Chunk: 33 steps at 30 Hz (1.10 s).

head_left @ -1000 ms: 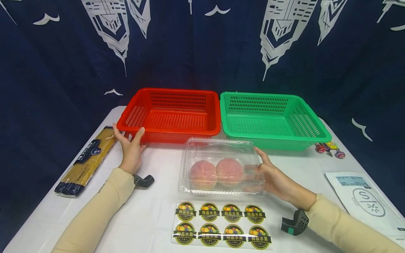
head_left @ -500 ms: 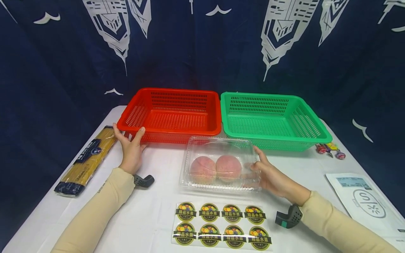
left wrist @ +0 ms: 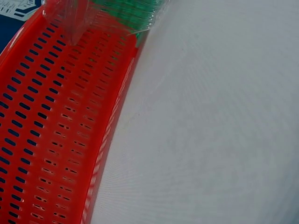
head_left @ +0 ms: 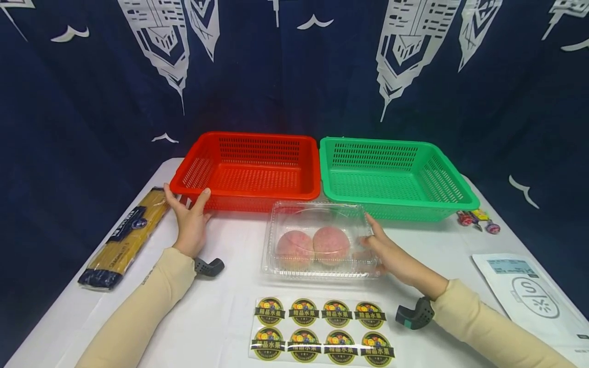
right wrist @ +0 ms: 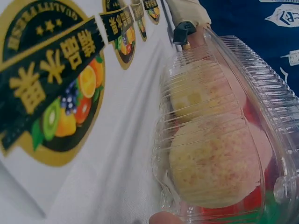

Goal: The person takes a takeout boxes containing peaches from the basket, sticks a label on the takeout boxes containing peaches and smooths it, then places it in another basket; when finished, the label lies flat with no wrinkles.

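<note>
A clear plastic clamshell box (head_left: 322, 214) with two peaches (head_left: 331, 246) inside stands in the middle of the table, in front of the baskets. My right hand (head_left: 395, 258) grips its right side, with some fingers seen through the plastic. In the right wrist view the box (right wrist: 252, 70) and its peaches (right wrist: 219, 161) fill the right half. At the front left corner of the red basket (head_left: 248, 194), my left hand (head_left: 190, 225) has its thumb and fingers spread against the wall. The left wrist view shows the basket (left wrist: 56, 130) but not the hand.
A green basket (head_left: 395, 199) stands right of the red one. Packed spaghetti (head_left: 126, 240) lies at left. A sheet of round fruit stickers (head_left: 322, 329) lies in front of the box. Lollipops (head_left: 478, 219) and a white pouch (head_left: 524, 296) are at right.
My right hand has shifted the box with its peaches slightly left and away from me. The left hand has stayed at the red basket's corner.
</note>
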{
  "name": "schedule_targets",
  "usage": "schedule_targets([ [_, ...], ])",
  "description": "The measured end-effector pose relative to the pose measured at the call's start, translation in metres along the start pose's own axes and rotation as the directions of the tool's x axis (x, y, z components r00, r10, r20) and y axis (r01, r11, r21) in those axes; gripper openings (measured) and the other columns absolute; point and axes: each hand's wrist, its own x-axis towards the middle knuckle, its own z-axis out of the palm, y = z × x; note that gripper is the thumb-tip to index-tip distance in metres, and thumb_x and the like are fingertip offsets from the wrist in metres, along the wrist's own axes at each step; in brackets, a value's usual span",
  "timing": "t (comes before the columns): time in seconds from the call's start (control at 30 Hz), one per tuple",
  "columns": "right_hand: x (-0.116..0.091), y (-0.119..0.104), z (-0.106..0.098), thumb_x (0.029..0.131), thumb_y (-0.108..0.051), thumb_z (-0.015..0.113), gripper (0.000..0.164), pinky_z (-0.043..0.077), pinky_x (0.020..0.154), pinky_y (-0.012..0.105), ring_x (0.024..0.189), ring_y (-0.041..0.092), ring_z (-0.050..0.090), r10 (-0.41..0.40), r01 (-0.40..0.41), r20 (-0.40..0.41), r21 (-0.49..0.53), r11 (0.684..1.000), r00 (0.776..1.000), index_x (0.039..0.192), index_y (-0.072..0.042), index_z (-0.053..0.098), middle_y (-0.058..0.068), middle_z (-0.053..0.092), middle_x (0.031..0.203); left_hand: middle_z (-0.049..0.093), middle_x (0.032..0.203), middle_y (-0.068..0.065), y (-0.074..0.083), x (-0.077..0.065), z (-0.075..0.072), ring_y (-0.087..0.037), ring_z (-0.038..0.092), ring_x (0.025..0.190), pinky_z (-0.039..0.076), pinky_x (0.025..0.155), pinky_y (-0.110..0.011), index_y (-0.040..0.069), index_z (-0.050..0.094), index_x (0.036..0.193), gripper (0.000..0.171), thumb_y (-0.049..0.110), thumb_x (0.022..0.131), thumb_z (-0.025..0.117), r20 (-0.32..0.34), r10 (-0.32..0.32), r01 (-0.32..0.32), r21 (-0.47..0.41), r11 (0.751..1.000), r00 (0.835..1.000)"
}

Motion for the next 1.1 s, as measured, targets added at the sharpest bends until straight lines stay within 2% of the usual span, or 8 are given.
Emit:
schedule_targets([
  [0.13,0.001,0.000,0.003,0.109,-0.028,0.041,0.086,0.065,0.068,0.039,0.129,0.054,0.062,-0.013,0.008,-0.055,-0.090,0.996,0.998,0.171,-0.012,-0.016,0.047,0.024,0.162,-0.001,0.177,0.000,0.001,0.000,0.000,-0.022,0.018,0.160,0.029,0.129,-0.058,0.054,-0.019,0.165,0.111,0.019,0.107,0.069,-0.005,0.000,0.000,0.009,1.000,1.000],
  [0.27,0.003,0.000,0.005,0.111,-0.030,0.040,0.082,0.059,0.055,0.036,0.115,0.045,0.071,-0.030,0.011,-0.102,-0.178,0.984,0.994,0.172,-0.008,-0.009,0.045,0.036,0.158,-0.001,0.177,0.001,0.001,0.000,0.000,-0.022,0.017,0.161,0.029,0.129,-0.057,0.055,-0.019,0.165,0.111,0.018,0.107,0.068,-0.006,-0.012,0.012,0.010,1.000,1.000],
  [0.47,0.005,0.000,0.004,0.112,-0.032,0.039,0.080,0.059,0.061,0.041,0.101,0.039,0.069,-0.038,0.006,-0.119,-0.258,0.966,0.992,0.173,-0.006,-0.005,0.045,0.037,0.159,-0.002,0.178,0.001,0.001,0.000,0.000,-0.022,0.018,0.161,0.028,0.129,-0.057,0.056,-0.019,0.165,0.112,0.019,0.106,0.070,-0.019,-0.013,0.013,0.019,1.000,1.000],
  [0.7,0.003,0.000,0.001,0.112,-0.033,0.046,0.081,0.060,0.091,0.061,0.128,0.057,0.060,-0.118,0.052,-0.159,-0.369,0.928,0.980,0.171,0.001,0.002,0.045,0.040,0.155,-0.012,0.178,0.001,0.002,-0.002,0.001,-0.022,-0.001,0.165,0.023,0.132,-0.037,0.043,-0.017,0.169,0.112,0.018,0.105,0.071,-0.067,0.086,-0.073,0.171,0.982,0.994],
  [0.83,0.001,0.001,0.000,0.111,-0.028,0.053,0.080,0.053,0.102,0.070,0.133,0.057,0.057,-0.220,0.121,-0.207,-0.405,0.906,0.953,0.170,0.004,0.009,0.042,0.042,0.156,-0.013,0.178,0.001,0.006,-0.005,0.001,-0.020,-0.006,0.165,0.007,0.135,-0.037,0.037,-0.012,0.171,0.109,0.024,0.104,0.072,-0.072,0.172,-0.136,0.349,0.927,0.982],
  [0.93,-0.002,0.000,0.000,0.111,-0.022,0.056,0.077,0.047,0.109,0.072,0.138,0.057,0.052,-0.295,0.183,-0.234,-0.407,0.895,0.926,0.170,0.004,0.014,0.040,0.040,0.158,-0.008,0.179,0.000,0.010,-0.008,0.001,-0.019,-0.004,0.165,0.002,0.135,-0.042,0.033,-0.004,0.173,0.103,0.026,0.104,0.072,-0.037,0.267,-0.221,0.458,0.861,0.963],
  [1.03,-0.006,-0.001,0.000,0.109,-0.014,0.060,0.072,0.039,0.117,0.069,0.142,0.056,0.047,-0.390,0.266,-0.256,-0.412,0.872,0.884,0.168,0.004,0.023,0.036,0.041,0.159,0.002,0.179,-0.002,0.014,-0.009,0.001,-0.021,0.002,0.165,0.007,0.135,-0.048,0.024,0.015,0.173,0.090,0.022,0.104,0.072,0.028,0.382,-0.339,0.524,0.781,0.924],
  [1.1,-0.007,-0.001,0.002,0.106,-0.007,0.063,0.067,0.038,0.123,0.058,0.142,0.053,0.048,-0.476,0.337,-0.266,-0.433,0.836,0.838,0.165,0.005,0.033,0.034,0.045,0.157,0.012,0.178,-0.004,0.017,-0.010,0.002,-0.024,0.005,0.165,0.010,0.134,-0.050,0.016,0.030,0.170,0.078,0.017,0.104,0.072,0.087,0.458,-0.429,0.536,0.727,0.885],
])
